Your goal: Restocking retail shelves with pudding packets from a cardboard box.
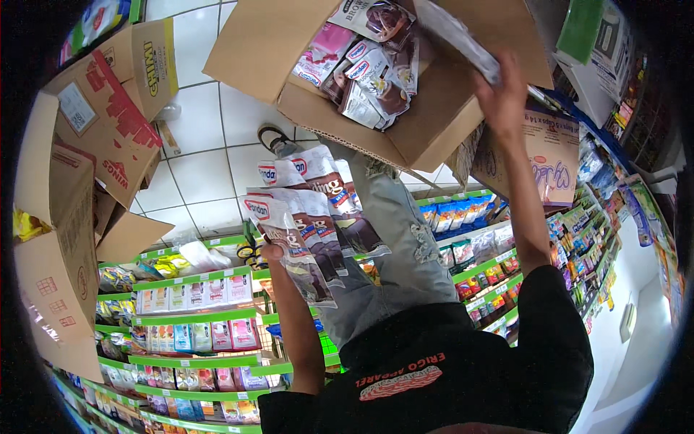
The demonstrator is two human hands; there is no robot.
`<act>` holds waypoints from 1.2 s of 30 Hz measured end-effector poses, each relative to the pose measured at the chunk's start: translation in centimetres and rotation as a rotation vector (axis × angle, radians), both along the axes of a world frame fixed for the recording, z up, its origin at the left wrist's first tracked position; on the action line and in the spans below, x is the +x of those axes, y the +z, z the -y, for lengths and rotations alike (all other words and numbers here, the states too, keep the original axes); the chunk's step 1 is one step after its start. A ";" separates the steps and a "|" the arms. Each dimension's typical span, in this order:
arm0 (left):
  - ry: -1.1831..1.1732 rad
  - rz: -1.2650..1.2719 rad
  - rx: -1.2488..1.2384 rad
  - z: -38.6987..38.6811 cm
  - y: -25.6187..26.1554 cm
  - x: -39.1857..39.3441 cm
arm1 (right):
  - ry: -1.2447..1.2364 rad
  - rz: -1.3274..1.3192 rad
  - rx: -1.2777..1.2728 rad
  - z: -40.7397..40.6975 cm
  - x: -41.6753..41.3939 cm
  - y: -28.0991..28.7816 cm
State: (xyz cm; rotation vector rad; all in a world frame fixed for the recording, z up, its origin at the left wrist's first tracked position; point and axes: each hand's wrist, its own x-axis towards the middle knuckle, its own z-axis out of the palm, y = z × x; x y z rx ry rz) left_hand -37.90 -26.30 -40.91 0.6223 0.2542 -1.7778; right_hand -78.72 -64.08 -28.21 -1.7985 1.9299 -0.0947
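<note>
Several brown-and-white pudding mix pouches [309, 222] are fanned out in my left hand [272, 254], low in front of my legs. My right hand [501, 97] grips a silvery-white plastic packet or wrap [461, 35] above the right side of an open cardboard box [434, 108]; its exact kind is not clear. Inside the box lie loose pudding pouches [379, 81], a pink pudding pouch [325, 51] and a brownie mix pouch [374, 19].
More open cardboard boxes [70, 217] stand at the left. Another printed carton [547, 163] sits right of the box. Green-edged store shelves [195, 317] with packets run along the lower left and right. A shoe [274, 138] rests on the white tiled floor [198, 130].
</note>
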 end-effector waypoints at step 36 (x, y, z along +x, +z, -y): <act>0.000 0.157 0.050 -0.8 -1.6 -1.6 | 0.004 0.014 0.492 -8.8 4.9 -15.3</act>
